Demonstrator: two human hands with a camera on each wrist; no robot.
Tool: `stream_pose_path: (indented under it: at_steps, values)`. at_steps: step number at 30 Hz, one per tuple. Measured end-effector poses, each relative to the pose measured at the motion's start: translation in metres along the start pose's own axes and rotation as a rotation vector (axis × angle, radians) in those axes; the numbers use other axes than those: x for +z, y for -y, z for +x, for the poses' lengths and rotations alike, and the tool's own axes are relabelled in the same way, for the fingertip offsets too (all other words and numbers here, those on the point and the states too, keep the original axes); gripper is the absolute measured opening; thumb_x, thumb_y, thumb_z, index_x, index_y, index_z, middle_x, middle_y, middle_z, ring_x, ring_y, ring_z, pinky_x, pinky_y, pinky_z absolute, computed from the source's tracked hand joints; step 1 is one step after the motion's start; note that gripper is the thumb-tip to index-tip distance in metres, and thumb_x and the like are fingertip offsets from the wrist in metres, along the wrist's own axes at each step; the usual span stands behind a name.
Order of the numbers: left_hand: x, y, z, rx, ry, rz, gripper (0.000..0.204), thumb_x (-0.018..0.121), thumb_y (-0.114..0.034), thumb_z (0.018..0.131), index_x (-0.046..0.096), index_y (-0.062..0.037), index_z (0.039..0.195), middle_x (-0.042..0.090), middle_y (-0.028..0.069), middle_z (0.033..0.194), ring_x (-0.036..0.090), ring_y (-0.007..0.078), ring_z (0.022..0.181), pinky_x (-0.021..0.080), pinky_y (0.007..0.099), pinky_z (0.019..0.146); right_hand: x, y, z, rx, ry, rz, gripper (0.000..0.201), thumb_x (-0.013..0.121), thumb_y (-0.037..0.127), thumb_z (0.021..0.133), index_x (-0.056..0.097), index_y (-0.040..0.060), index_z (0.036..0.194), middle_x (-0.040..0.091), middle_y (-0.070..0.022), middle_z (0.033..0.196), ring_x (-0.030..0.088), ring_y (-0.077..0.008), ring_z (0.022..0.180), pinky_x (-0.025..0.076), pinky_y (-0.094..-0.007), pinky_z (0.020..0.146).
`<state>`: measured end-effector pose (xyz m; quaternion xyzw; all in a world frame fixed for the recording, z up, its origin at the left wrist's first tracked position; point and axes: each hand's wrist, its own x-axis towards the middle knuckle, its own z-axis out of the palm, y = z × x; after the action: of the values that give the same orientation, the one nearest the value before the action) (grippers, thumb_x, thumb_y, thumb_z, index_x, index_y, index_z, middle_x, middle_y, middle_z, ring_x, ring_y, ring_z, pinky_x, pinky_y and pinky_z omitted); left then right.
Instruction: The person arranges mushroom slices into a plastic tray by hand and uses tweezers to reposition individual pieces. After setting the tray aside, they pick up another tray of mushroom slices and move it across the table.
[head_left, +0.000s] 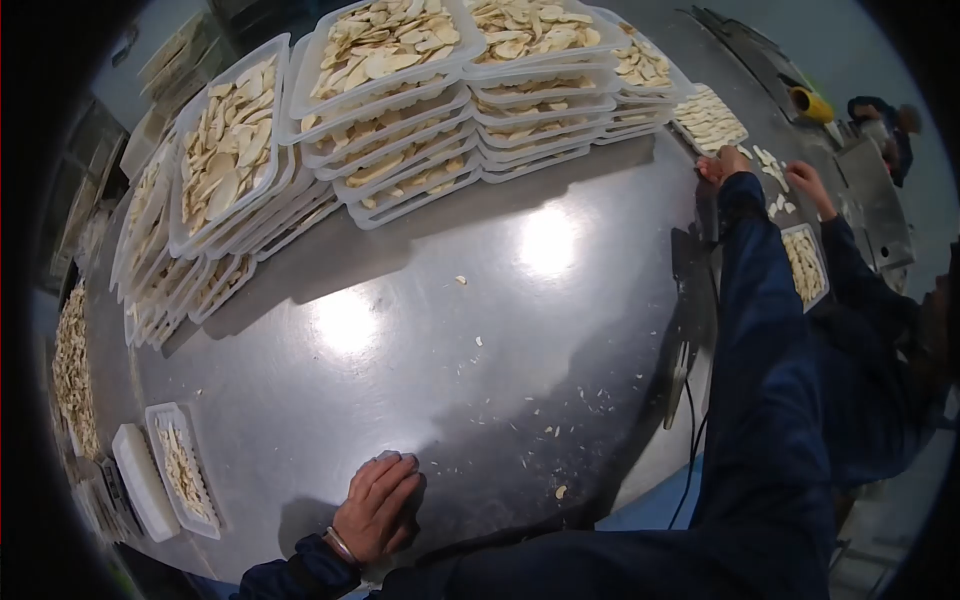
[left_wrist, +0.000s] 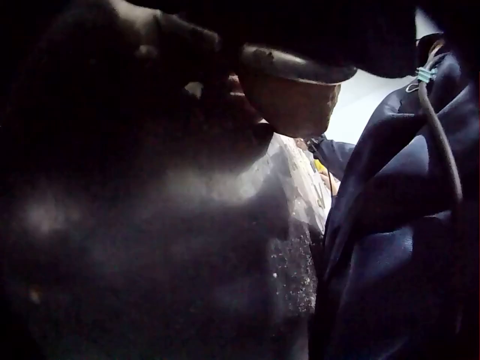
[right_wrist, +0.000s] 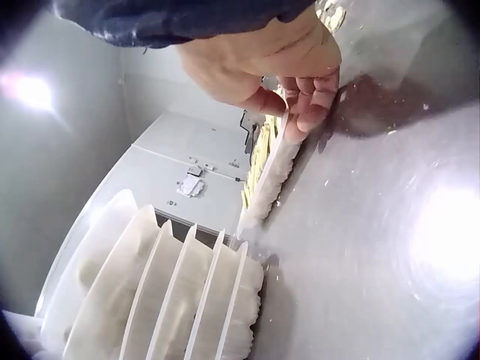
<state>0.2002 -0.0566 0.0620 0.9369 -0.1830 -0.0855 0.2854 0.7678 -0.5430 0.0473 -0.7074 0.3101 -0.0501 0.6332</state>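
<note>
In the head view my left hand (head_left: pixel 375 508) rests on the metal table near its front edge, fingers together and slightly bent; nothing shows in its grip. The left wrist view is mostly dark, with part of that hand (left_wrist: pixel 289 101) at the top. At the upper right, my right hand (head_left: pixel 730 165) is at the near edge of a white tray (head_left: pixel 712 122) filled with rows of pale slices. In the right wrist view the thumb and fingers of this hand (right_wrist: pixel 274 71) pinch the rim of that tray (right_wrist: pixel 271 180), which lies on the table.
Tall stacks of slice-filled trays (head_left: pixel 385 150) stand at the back, more (head_left: pixel 225 160) at the left. A small tray (head_left: pixel 185 470) of pieces lies at the lower left. Another person's hand (head_left: pixel 810 188) is at the right, near loose slices (head_left: pixel 770 165) and a filled tray (head_left: pixel 803 265). Crumbs dot the table.
</note>
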Motion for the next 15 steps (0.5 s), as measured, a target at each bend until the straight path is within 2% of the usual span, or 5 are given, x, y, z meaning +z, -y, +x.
stream_pose_path:
  at_steps: [2,5,7,11,15]
  values:
    - [-0.002,-0.004,0.002,0.001,-0.009,-0.021,0.074,0.073,-0.011,0.066,0.049,-0.002,0.136,0.045,0.0176,0.144,0.042,0.0381,0.135,0.034,0.0525,0.112,-0.012,0.007,-0.003,0.022,0.06,-0.057,0.039,0.04,0.017,0.094,0.047,-0.0084,0.123,0.071,-0.0219,0.088,0.069,-0.0245,0.062,0.055,-0.0311,0.048]
    - [-0.004,-0.005,0.003,0.019,-0.038,-0.044,0.07,0.069,-0.005,0.068,0.048,-0.0005,0.135,0.044,0.0193,0.144,0.04,0.04,0.135,0.033,0.0521,0.112,-0.032,0.028,-0.003,-0.103,0.097,-0.11,0.031,0.045,0.018,0.094,0.058,-0.0096,0.101,0.071,-0.0222,0.086,0.068,-0.0227,0.061,0.052,-0.0306,0.047]
    - [0.0,-0.002,0.002,0.029,-0.026,-0.038,0.068,0.066,-0.001,0.069,0.048,0.0003,0.135,0.044,0.0201,0.143,0.04,0.041,0.134,0.032,0.0516,0.112,-0.07,0.054,0.027,-0.236,0.391,-0.158,0.029,0.048,0.015,0.092,0.061,-0.0103,0.09,0.07,-0.0228,0.088,0.066,-0.0211,0.06,0.051,-0.0288,0.05]
    - [0.008,0.0,0.0,0.057,-0.069,-0.002,0.065,0.061,0.003,0.072,0.046,0.0015,0.135,0.043,0.0197,0.143,0.039,0.0421,0.134,0.032,0.0504,0.112,-0.101,0.097,-0.113,-0.629,0.321,-0.228,0.022,0.051,0.012,0.092,0.065,-0.0055,0.09,0.071,-0.0177,0.091,0.066,-0.0201,0.069,0.053,-0.0297,0.063]
    - [0.011,0.002,0.0,0.087,-0.076,0.039,0.064,0.058,0.005,0.074,0.046,0.0021,0.136,0.043,0.0194,0.144,0.039,0.0415,0.134,0.032,0.0484,0.112,-0.15,0.087,-0.203,-0.984,0.281,-0.374,0.023,0.058,0.021,0.095,0.066,-0.0007,0.092,0.063,-0.0068,0.074,0.062,-0.0157,0.064,0.047,-0.0305,0.056]
